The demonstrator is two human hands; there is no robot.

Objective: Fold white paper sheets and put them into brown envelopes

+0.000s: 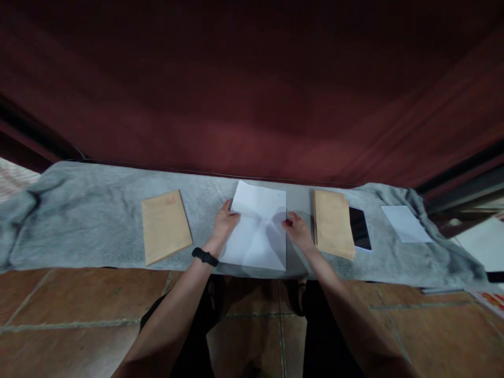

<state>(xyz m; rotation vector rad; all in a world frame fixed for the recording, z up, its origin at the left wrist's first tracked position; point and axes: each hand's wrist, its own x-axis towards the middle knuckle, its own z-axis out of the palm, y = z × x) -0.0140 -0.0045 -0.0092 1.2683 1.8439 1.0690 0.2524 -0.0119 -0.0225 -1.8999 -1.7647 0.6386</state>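
Observation:
A white sheet of paper [258, 231] lies in front of me on the grey cloth, faintly creased across its middle. At its left edge my left hand [226, 220], with a black band on the wrist, grips the paper, thumb on top and the other fingers partly hidden. On the opposite edge my right hand [296, 228] is closed, thumb and fingers pinching the paper's border. To the left rests a stack of brown envelopes [165, 226]. Another pile of brown envelopes [334, 223], slightly fanned, sits just right of my right hand.
The grey cloth [106, 210] covers a long narrow surface against a dark red backdrop [252, 105]. A dark-screened phone or tablet [360, 229] is partly under the right pile. Farther right lies a smaller white sheet [406, 224]. Below is a tiled floor [79, 302].

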